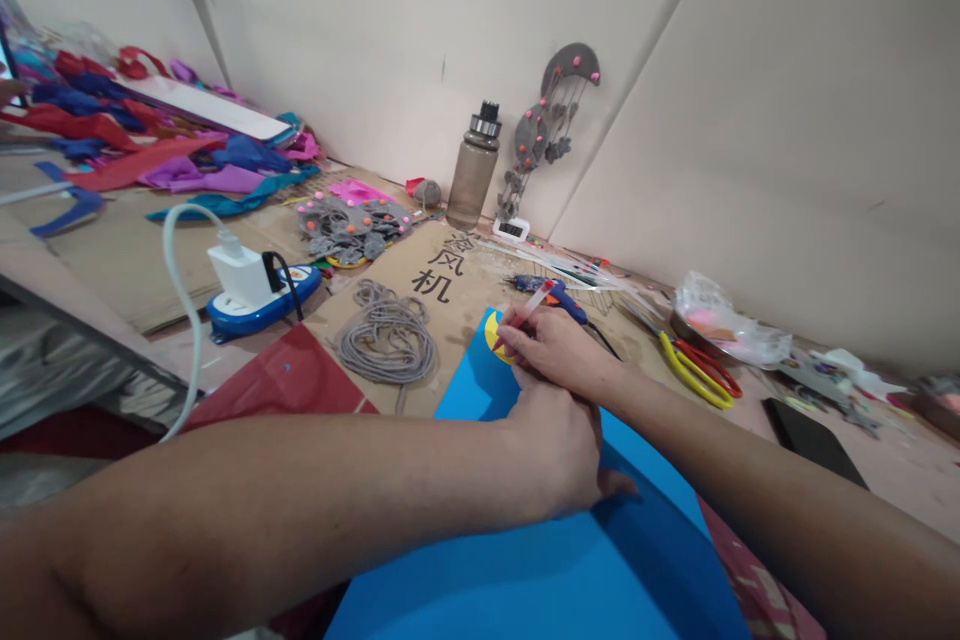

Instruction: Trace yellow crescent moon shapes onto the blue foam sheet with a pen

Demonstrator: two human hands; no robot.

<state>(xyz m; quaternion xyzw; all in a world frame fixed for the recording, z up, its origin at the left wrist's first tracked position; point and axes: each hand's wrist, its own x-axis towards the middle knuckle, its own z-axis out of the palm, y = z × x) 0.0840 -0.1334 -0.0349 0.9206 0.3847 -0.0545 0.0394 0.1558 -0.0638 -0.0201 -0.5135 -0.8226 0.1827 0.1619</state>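
My right hand (555, 345) is closed around a red pen (536, 300) with a clear, whitish end. The pen's tip points down at a yellow, moon-shaped piece (492, 332) on the corner of a blue sheet (480, 545). Crossing under it, my left hand (559, 440) rests on the blue sheet. Its thumb sticks out to the right, and its other fingers are mostly hidden beneath my right hand.
A bundle of grey cord (386, 335) lies left of the sheet. Behind are a glue gun (559, 298) and a water bottle (474, 170). To the right are yellow-and-red-handled scissors (694, 370) and a black phone (814, 440). A power strip (259, 305) stands at left.
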